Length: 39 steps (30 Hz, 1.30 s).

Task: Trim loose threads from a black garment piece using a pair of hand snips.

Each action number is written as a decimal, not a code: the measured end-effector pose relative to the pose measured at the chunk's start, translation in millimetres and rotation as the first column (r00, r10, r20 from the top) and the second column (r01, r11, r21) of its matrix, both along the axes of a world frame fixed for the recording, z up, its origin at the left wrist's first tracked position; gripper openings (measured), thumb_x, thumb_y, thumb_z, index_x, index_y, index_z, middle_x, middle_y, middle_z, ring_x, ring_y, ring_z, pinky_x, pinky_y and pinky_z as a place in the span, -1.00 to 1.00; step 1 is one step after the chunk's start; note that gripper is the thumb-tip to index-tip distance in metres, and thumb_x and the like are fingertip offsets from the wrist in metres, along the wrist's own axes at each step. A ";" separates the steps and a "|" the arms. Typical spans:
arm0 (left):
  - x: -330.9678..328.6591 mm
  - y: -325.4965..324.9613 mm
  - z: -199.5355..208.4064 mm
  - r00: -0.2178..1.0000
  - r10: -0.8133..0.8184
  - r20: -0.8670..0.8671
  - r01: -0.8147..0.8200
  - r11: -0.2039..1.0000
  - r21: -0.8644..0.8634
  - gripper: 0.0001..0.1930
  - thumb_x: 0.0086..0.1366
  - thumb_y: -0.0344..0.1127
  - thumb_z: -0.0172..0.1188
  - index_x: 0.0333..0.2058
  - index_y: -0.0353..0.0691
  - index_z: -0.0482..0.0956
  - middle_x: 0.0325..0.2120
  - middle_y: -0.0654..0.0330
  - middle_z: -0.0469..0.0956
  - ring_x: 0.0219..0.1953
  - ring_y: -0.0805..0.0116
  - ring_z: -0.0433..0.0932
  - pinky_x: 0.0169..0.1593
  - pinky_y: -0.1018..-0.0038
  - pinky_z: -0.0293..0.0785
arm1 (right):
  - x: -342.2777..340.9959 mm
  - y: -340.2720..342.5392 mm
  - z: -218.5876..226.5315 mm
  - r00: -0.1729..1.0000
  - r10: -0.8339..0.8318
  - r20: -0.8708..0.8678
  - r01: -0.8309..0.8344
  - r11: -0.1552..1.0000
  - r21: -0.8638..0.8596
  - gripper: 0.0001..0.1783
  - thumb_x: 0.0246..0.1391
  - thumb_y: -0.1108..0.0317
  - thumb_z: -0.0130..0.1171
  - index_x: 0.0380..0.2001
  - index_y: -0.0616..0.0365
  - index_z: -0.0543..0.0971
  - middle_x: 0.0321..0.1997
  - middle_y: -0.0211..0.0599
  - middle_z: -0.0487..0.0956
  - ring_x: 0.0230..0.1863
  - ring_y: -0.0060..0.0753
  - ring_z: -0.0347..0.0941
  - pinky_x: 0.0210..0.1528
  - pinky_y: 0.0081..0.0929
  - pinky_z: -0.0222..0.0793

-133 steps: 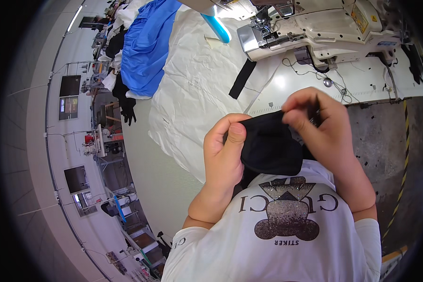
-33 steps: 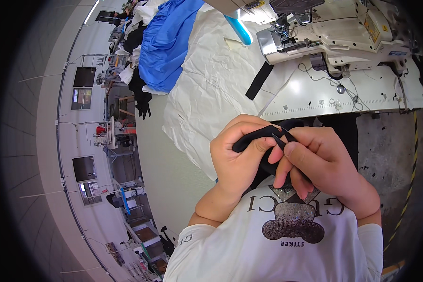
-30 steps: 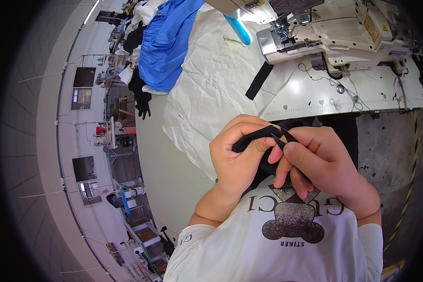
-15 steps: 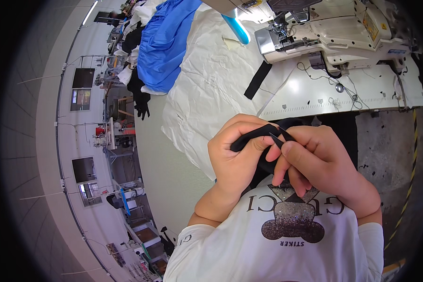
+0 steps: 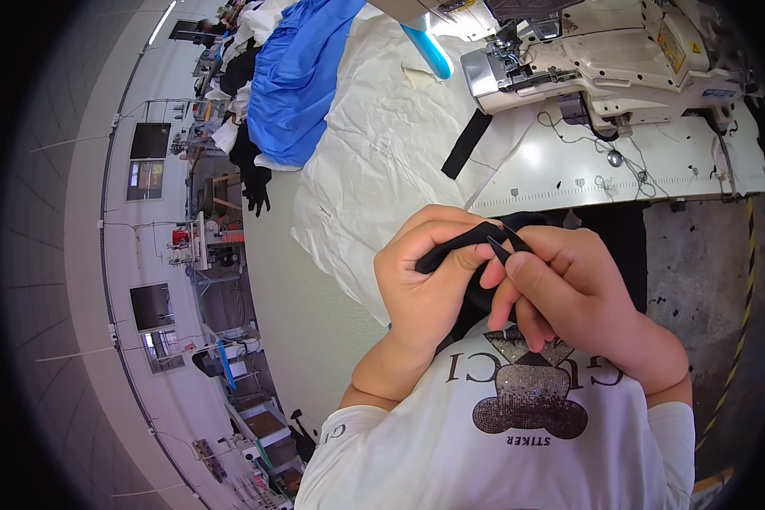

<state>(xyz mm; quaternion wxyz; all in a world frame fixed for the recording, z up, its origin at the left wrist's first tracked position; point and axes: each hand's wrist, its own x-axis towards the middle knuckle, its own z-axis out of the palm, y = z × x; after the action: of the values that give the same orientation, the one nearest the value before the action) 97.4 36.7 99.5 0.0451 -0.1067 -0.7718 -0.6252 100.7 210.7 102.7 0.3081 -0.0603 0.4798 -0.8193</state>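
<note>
My left hand is closed on a folded piece of black fabric, pinching its edge between thumb and fingers. In my right hand are small black thread snips, whose two pointed blades stand apart right by the fabric's edge. The handles are hidden inside the fingers. Both hands are close together in front of my white shirt, and more of the black fabric hangs down behind and below them.
A sewing machine stands on the white table at the far right, with loose threads before it. A black strip lies near white crumpled sheeting. Blue fabric is heaped at the far left.
The fingers of my right hand have shifted slightly to the left, with the snips' blades still at the fabric. My left hand keeps its hold almost unmoved.
</note>
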 end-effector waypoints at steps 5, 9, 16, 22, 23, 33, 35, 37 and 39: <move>-0.4 -0.2 -1.0 1.000 0.002 0.000 -0.002 1.000 0.009 -0.95 0.06 -0.58 0.23 -0.45 -0.41 0.57 -0.38 0.09 0.56 -0.34 0.42 0.52 -0.23 0.56 0.43 | 5.9 -7.4 -7.7 0.980 -0.089 -0.179 0.105 0.991 0.083 -0.80 0.16 0.48 -0.16 -0.42 0.33 0.46 -0.65 -0.31 0.52 -0.77 -0.68 0.37 -0.73 -0.72 0.22; 0.0 -0.8 -1.8 1.000 0.002 0.025 -0.003 1.000 0.026 -0.95 0.05 -0.57 0.24 -0.45 -0.41 0.57 -0.39 0.09 0.56 -0.34 0.42 0.52 -0.24 0.56 0.43 | 7.8 -10.0 -10.1 0.938 -0.117 -0.326 0.175 0.972 0.155 -0.79 0.16 0.51 -0.19 -0.44 0.34 0.45 -0.65 -0.30 0.51 -0.75 -0.71 0.37 -0.71 -0.75 0.23; -0.1 1.4 -1.0 0.999 -0.010 0.050 0.007 0.998 0.058 -0.95 0.05 -0.58 0.24 -0.46 -0.41 0.57 -0.37 0.09 0.56 -0.35 0.42 0.52 -0.25 0.57 0.43 | 7.3 -10.3 -12.7 0.934 -0.161 -0.318 0.215 0.967 0.140 -0.85 0.13 0.49 -0.07 -0.44 0.30 0.48 -0.72 -0.37 0.49 -0.80 -0.60 0.40 -0.75 -0.66 0.23; 0.9 6.6 0.7 0.998 0.041 0.046 -0.042 0.999 0.020 -0.80 0.04 -0.37 0.33 -0.52 -0.39 0.52 -0.44 0.02 0.54 -0.37 0.28 0.55 -0.26 0.44 0.47 | 8.0 -11.4 -17.4 0.964 -0.167 -0.205 0.180 0.983 0.047 -0.83 0.12 0.49 -0.09 -0.47 0.31 0.47 -0.72 -0.35 0.49 -0.78 -0.65 0.40 -0.76 -0.69 0.22; 1.0 8.4 2.3 0.998 0.042 0.046 -0.042 0.999 0.019 -0.80 0.04 -0.37 0.33 -0.52 -0.39 0.52 -0.44 0.02 0.54 -0.37 0.28 0.55 -0.26 0.44 0.47 | 9.1 -12.8 -19.4 0.941 -0.206 -0.268 0.228 0.972 0.053 -0.82 0.13 0.49 -0.10 -0.48 0.31 0.47 -0.72 -0.36 0.49 -0.78 -0.66 0.40 -0.76 -0.70 0.21; -0.5 4.3 -2.6 0.990 -0.059 0.127 0.039 0.987 0.158 -0.94 0.09 -0.58 0.21 -0.42 -0.44 0.57 -0.36 0.08 0.54 -0.36 0.43 0.51 -0.26 0.57 0.42 | 10.9 -14.7 -24.1 0.950 -0.251 -0.185 0.244 0.968 -0.062 -0.77 0.17 0.46 -0.14 -0.50 0.31 0.45 -0.71 -0.35 0.48 -0.79 -0.68 0.37 -0.75 -0.70 0.22; -0.3 2.7 -2.2 0.989 -0.052 0.137 0.033 0.990 0.138 -0.94 0.08 -0.58 0.22 -0.42 -0.43 0.57 -0.36 0.09 0.54 -0.36 0.43 0.51 -0.26 0.57 0.41 | 7.5 -12.5 -20.8 0.958 -0.224 -0.180 0.223 0.975 -0.025 -0.76 0.18 0.45 -0.15 -0.50 0.31 0.45 -0.71 -0.35 0.48 -0.79 -0.68 0.37 -0.75 -0.71 0.22; 0.3 3.9 0.7 1.000 -0.002 0.026 0.004 0.998 -0.064 -0.93 0.06 -0.59 0.22 -0.43 -0.42 0.58 -0.38 0.10 0.55 -0.36 0.42 0.52 -0.25 0.58 0.41 | 6.0 -11.7 -19.4 0.965 -0.196 -0.174 0.202 0.979 0.013 -0.76 0.18 0.45 -0.15 -0.50 0.32 0.45 -0.71 -0.34 0.48 -0.79 -0.68 0.37 -0.75 -0.71 0.22; -0.4 4.2 0.5 1.000 -0.005 0.005 0.005 0.997 -0.078 -0.93 0.05 -0.59 0.22 -0.43 -0.42 0.58 -0.39 0.10 0.55 -0.36 0.42 0.52 -0.25 0.58 0.41 | 5.7 -12.1 -19.1 0.960 -0.196 -0.201 0.210 0.977 0.050 -0.75 0.19 0.44 -0.15 -0.51 0.32 0.44 -0.72 -0.33 0.47 -0.79 -0.67 0.36 -0.76 -0.72 0.21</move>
<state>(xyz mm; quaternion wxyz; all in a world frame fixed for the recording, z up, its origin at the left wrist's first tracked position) 97.0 40.9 100.0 0.0374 -0.1087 -0.7954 -0.5951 106.4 198.6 83.5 0.1759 -0.0799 0.5399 -0.8193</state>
